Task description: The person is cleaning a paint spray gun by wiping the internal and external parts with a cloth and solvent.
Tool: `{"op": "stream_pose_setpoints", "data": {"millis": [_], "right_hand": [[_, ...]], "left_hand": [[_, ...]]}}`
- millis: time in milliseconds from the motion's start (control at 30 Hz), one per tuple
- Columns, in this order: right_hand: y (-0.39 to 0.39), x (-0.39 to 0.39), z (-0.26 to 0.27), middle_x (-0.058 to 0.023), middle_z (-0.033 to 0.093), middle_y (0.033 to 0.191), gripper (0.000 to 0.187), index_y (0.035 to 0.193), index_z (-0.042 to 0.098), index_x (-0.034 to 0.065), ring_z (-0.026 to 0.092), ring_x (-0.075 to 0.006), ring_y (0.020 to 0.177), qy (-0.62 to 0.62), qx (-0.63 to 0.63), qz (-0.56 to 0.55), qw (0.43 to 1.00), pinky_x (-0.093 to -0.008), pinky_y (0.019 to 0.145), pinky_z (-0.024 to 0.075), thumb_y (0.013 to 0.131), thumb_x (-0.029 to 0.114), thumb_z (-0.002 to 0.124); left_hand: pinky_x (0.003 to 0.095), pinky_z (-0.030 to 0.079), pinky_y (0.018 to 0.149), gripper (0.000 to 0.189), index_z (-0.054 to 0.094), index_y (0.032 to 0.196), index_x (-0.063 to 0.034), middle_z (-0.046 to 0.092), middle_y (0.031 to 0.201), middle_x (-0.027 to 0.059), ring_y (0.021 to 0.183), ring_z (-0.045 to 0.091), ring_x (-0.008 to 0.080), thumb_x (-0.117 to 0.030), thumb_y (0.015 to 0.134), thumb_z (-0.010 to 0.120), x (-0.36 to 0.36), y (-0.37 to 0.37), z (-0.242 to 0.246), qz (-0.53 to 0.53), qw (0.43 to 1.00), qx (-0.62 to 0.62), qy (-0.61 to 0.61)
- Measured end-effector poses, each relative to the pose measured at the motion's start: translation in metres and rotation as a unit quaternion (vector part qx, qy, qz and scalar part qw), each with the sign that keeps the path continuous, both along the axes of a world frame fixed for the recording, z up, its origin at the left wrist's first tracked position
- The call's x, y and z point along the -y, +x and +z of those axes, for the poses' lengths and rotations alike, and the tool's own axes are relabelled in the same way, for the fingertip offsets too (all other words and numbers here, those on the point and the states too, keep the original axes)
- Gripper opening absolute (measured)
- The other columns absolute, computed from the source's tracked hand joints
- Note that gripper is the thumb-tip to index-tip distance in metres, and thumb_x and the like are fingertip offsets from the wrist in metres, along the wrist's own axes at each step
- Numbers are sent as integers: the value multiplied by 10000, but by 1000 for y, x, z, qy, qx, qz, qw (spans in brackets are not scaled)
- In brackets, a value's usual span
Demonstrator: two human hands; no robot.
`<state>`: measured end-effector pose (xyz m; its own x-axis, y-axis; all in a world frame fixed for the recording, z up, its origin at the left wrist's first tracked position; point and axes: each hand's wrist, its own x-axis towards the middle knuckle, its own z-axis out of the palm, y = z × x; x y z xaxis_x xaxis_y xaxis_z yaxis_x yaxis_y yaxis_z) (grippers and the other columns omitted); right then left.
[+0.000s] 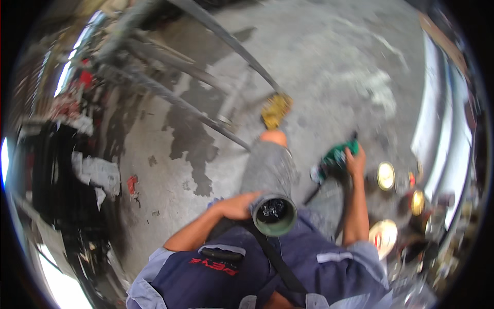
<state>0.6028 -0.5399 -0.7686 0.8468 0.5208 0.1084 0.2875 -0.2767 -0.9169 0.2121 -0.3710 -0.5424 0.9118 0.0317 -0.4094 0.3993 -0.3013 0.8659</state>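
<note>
My left hand [241, 206] is closed around the left side of a round, grey-green rimmed container [274, 230] in front of my chest. Its open mouth faces up and shows dark, glossy contents. To the right and farther out, my right hand [356, 156] grips a green object [336, 156], perhaps a power tool, with a dark tip and a pale, patterned end; it is blurred. A grey trouser leg [268, 168] extends beyond the container, with yellow footwear [276, 110] at its far end.
A grey metal frame [175, 100] stands on the stained concrete floor [328, 58]. Several round cans [386, 175] are at the right, near long pale panels [436, 127]. Dark equipment [58, 166] with paper [102, 174] lies at the left, beside a red scrap [132, 184].
</note>
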Motion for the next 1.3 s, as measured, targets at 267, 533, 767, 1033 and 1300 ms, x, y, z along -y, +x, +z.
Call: {"op": "stream_pose_setpoints", "data": {"millis": [267, 533, 767, 1033, 1300], "right_hand": [[-124, -6, 108, -179, 659, 1038, 328, 1091, 655, 34, 643, -391, 954, 83, 68, 154, 982, -419, 839, 522, 797, 148, 744], [-176, -6, 137, -141, 604, 979, 325, 1070, 604, 65, 623, -403, 903, 92, 113, 225, 963, -465, 724, 524, 779, 122, 738], [-189, -5, 143, -120, 591, 999, 489, 1222, 602, 98, 639, -389, 887, 9, 98, 232, 968, -472, 708, 539, 748, 106, 719], [-176, 7, 157, -128, 597, 1017, 476, 1263, 636, 143, 681, -302, 840, -135, 245, 293, 914, -453, 658, 540, 788, 121, 677], [-142, 5, 164, -178, 621, 1061, 414, 1167, 643, 103, 643, -438, 928, -178, 99, 295, 934, -488, 788, 527, 753, 92, 658]], "left_hand": [[373, 417, 1081, 690, 404, 1509, 6, 561, 1397, 208, 1239, 579, 260, -378, 952, 541, -50, 47, -27, 28, 984, -151, -95], [345, 442, 1037, 586, 392, 1524, -80, 570, 1352, 113, 1249, 544, 207, -432, 1056, 419, -13, 127, -72, 241, 903, 85, -347], [334, 458, 1011, 532, 508, 1413, -42, 634, 1209, 96, 1104, 606, 198, -401, 1071, 315, 0, 134, -86, 228, 916, 92, -316], [350, 481, 1001, 528, 549, 1361, -9, 644, 1244, 116, 1131, 622, 214, -387, 1079, 312, -3, 127, -103, 260, 891, 105, -356], [367, 463, 1041, 556, 510, 1413, -45, 621, 1296, 106, 1199, 591, 215, -441, 1087, 297, -3, 129, -97, 256, 890, 75, -369]]}}
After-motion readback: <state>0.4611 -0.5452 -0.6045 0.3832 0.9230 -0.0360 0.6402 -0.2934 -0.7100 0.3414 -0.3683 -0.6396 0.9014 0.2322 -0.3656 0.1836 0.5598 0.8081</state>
